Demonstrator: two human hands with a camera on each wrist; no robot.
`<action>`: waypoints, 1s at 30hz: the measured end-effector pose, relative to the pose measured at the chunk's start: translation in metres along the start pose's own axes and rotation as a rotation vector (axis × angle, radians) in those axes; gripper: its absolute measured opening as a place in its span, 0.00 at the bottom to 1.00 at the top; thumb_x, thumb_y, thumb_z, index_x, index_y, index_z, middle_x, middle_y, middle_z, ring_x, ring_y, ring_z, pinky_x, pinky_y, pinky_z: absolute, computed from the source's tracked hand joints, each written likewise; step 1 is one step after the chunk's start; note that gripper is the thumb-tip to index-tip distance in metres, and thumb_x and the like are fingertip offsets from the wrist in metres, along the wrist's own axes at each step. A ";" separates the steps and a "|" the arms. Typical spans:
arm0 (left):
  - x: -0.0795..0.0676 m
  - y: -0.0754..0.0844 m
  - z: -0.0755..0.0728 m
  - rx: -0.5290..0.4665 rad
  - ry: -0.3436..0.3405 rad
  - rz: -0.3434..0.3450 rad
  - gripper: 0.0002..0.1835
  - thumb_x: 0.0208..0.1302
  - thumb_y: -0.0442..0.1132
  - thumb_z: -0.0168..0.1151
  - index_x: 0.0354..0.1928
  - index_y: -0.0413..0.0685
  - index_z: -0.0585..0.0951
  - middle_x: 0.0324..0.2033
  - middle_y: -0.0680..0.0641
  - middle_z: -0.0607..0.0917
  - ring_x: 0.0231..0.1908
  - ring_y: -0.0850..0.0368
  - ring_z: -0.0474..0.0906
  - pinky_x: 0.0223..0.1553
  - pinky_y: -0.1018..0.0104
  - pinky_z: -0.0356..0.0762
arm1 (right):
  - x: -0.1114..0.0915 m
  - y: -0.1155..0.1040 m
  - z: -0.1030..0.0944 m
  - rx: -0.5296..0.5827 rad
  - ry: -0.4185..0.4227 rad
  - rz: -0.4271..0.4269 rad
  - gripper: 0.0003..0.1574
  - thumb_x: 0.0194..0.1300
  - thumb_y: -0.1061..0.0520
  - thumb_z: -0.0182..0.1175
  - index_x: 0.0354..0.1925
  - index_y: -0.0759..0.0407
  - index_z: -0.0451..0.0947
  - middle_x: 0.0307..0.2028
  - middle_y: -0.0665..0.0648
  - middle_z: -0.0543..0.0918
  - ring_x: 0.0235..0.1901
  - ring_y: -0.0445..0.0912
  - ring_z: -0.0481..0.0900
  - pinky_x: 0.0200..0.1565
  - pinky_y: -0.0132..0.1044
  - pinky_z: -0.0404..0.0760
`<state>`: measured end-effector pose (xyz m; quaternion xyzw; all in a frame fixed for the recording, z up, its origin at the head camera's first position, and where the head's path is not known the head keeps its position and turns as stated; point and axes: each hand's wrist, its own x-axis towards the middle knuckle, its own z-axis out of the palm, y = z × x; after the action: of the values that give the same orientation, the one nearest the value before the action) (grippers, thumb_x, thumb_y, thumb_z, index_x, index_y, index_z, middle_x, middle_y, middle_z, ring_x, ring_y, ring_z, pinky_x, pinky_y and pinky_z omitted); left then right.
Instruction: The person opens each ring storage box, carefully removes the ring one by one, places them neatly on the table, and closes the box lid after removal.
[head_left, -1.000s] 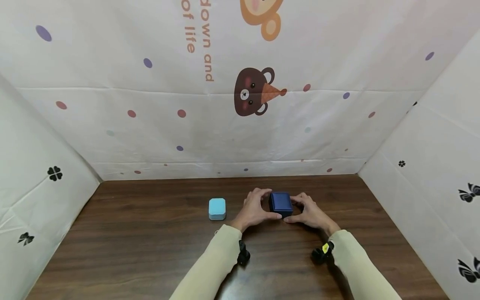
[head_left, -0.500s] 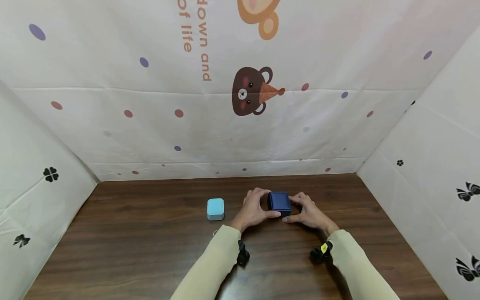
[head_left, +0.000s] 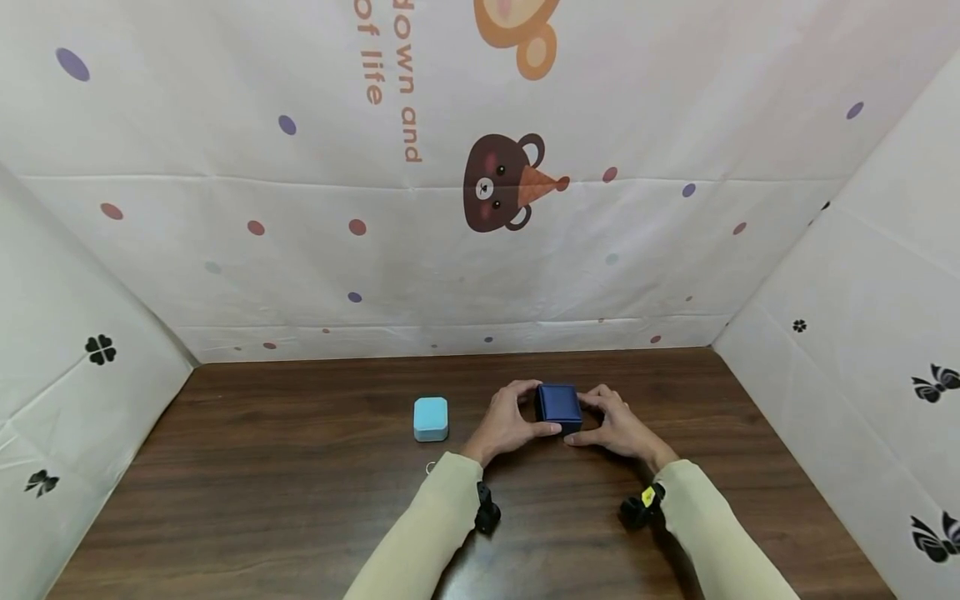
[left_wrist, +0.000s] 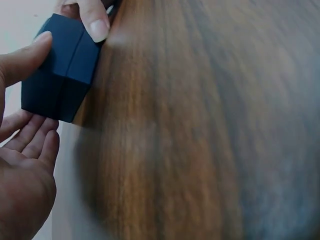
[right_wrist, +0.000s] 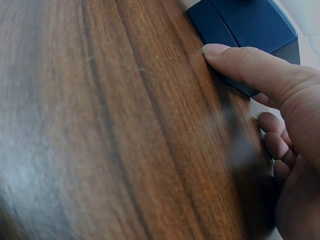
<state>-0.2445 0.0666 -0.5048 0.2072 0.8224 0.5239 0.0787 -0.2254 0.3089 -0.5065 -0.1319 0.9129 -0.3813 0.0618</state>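
A small navy jewelry box (head_left: 560,403) with a seam around its sides stands closed on the brown wooden table (head_left: 300,500), between both hands. My left hand (head_left: 504,423) holds its left side, the thumb pressed on the near face and the fingers reaching around behind. From the other side my right hand (head_left: 619,427) grips it, with its thumb low on the near face. In the left wrist view both thumbs touch the box (left_wrist: 62,55). The right wrist view shows the right thumb (right_wrist: 250,65) lying along the seam. What the box contains is hidden.
Left of my left hand sits a light blue box (head_left: 431,419) with cut corners. A thin ring-like loop (head_left: 430,467) lies beside my left sleeve. A printed white cloth (head_left: 420,267) rises behind the table, with white panels at both sides.
The head view has shifted slightly. Both hands keep their hold on the navy jewelry box, which stays in place; the loop near my left sleeve shows a little more.
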 end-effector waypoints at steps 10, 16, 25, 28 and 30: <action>0.005 -0.004 -0.001 -0.036 -0.005 -0.006 0.40 0.61 0.52 0.75 0.70 0.41 0.73 0.62 0.43 0.78 0.60 0.49 0.76 0.61 0.53 0.74 | 0.000 0.000 0.001 -0.008 0.001 0.014 0.52 0.52 0.44 0.80 0.69 0.65 0.72 0.47 0.53 0.72 0.47 0.51 0.66 0.49 0.47 0.65; 0.010 -0.003 -0.002 -0.121 -0.001 -0.043 0.38 0.63 0.51 0.73 0.69 0.38 0.73 0.62 0.41 0.78 0.59 0.48 0.78 0.58 0.55 0.76 | 0.000 -0.001 0.000 -0.001 -0.002 0.013 0.49 0.52 0.44 0.80 0.67 0.60 0.76 0.46 0.52 0.72 0.46 0.50 0.65 0.48 0.47 0.64; 0.014 0.003 0.000 -0.241 0.024 -0.141 0.39 0.66 0.55 0.70 0.69 0.37 0.73 0.61 0.41 0.79 0.58 0.49 0.79 0.57 0.55 0.77 | 0.000 -0.001 0.000 0.007 -0.004 0.023 0.37 0.52 0.44 0.80 0.58 0.55 0.83 0.48 0.51 0.74 0.50 0.51 0.67 0.52 0.50 0.65; 0.015 0.006 0.000 -0.261 0.033 -0.181 0.40 0.67 0.58 0.67 0.70 0.37 0.72 0.60 0.41 0.80 0.58 0.49 0.79 0.57 0.55 0.77 | 0.001 -0.001 0.000 0.024 -0.006 0.023 0.35 0.53 0.45 0.80 0.57 0.56 0.82 0.49 0.53 0.74 0.50 0.52 0.68 0.53 0.51 0.67; 0.016 0.008 0.000 -0.271 0.038 -0.203 0.40 0.66 0.59 0.67 0.70 0.37 0.72 0.59 0.41 0.80 0.58 0.49 0.79 0.57 0.54 0.77 | 0.002 -0.001 0.000 0.033 -0.005 0.023 0.36 0.53 0.46 0.80 0.56 0.57 0.82 0.50 0.54 0.73 0.51 0.52 0.68 0.53 0.51 0.69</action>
<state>-0.2569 0.0760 -0.4960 0.1008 0.7623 0.6232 0.1428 -0.2270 0.3080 -0.5057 -0.1211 0.9078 -0.3952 0.0709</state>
